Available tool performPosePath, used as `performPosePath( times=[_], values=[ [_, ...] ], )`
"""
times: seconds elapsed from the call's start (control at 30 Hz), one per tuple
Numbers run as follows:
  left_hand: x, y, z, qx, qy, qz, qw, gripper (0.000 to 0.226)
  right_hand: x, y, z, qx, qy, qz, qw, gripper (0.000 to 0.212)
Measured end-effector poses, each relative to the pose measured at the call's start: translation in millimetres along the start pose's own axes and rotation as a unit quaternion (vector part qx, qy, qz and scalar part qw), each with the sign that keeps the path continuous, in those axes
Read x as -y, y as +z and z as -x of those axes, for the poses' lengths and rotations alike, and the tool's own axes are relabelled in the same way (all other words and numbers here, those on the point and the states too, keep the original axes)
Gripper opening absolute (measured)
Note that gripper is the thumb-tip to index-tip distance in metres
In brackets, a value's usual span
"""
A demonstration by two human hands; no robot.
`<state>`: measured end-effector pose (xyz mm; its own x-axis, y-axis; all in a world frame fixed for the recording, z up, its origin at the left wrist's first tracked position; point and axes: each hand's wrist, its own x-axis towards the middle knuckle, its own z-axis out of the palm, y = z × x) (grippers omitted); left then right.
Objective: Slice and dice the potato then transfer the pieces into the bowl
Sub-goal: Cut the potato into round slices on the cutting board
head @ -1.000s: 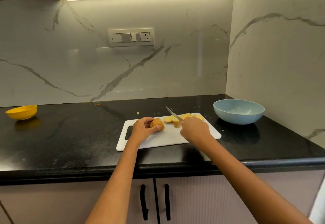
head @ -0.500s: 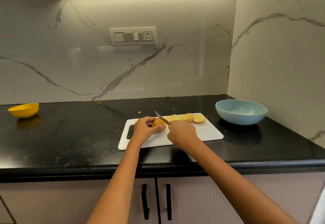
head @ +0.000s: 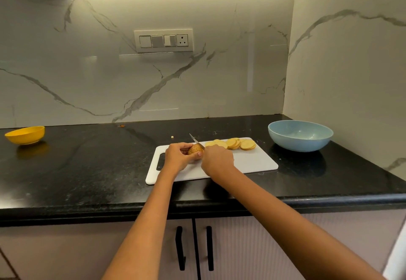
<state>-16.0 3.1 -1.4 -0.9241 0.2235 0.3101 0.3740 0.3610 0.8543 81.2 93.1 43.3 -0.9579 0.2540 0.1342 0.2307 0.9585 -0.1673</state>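
A white cutting board lies on the black counter. My left hand grips the brown end piece of the potato on the board. My right hand holds a knife, whose blade rests across the right side of the potato; the handle is hidden in my fist. Several round yellow potato slices lie overlapping along the board's far edge, right of the blade. The light blue bowl stands empty to the right of the board.
A yellow bowl sits far left on the counter. A small potato scrap lies behind the board. Marble walls close the back and the right side. Cabinet doors with black handles are below the counter edge.
My right hand has brought the knife left, from the pile of slices back onto the potato piece. My left hand has kept hold of the potato.
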Motion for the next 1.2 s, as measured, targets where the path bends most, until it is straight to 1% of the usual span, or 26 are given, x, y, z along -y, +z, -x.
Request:
performPosePath(
  times=[0.17,0.33,0.57,0.67,0.77,0.97,1.1,1.2],
  values=[
    [0.4,-0.8,-0.5,0.004,0.015,-0.006,1.0,0.053,-7.2,5.9,8.4,0.004,-0.004,0.007,1.0,0.029],
    [1.3,-1.0,1.2,-0.002,0.019,-0.004,1.0,0.053,-5.3,-2.2,-6.7,0.044,0.006,-0.021,0.999,0.03],
    [-0.2,-1.7,3.4,0.005,0.017,-0.016,1.0,0.06,-15.4,1.4,3.5,0.076,0.002,-0.001,0.997,0.031],
    [0.4,-1.6,3.3,-0.004,0.022,-0.012,1.0,0.059,-11.2,0.9,-2.7,0.08,0.002,0.001,0.997,0.031],
    [0.8,-1.6,3.6,-0.001,0.022,-0.017,1.0,0.058,-6.3,0.4,-3.6,0.074,-0.011,0.011,0.997,0.031],
    [0.7,2.0,2.6,0.004,0.016,-0.045,0.999,0.059,-29.1,0.9,7.4,0.059,-0.026,0.041,0.997,0.028],
    [0.0,1.3,3.1,-0.013,0.021,-0.064,0.998,0.053,-35.1,9.3,13.8,0.032,-0.051,0.09,0.994,0.027],
    [0.6,0.5,2.4,-0.006,0.012,-0.062,0.998,0.052,-43.5,6.4,15.4,0.025,-0.043,0.086,0.995,0.026]
  ],
)
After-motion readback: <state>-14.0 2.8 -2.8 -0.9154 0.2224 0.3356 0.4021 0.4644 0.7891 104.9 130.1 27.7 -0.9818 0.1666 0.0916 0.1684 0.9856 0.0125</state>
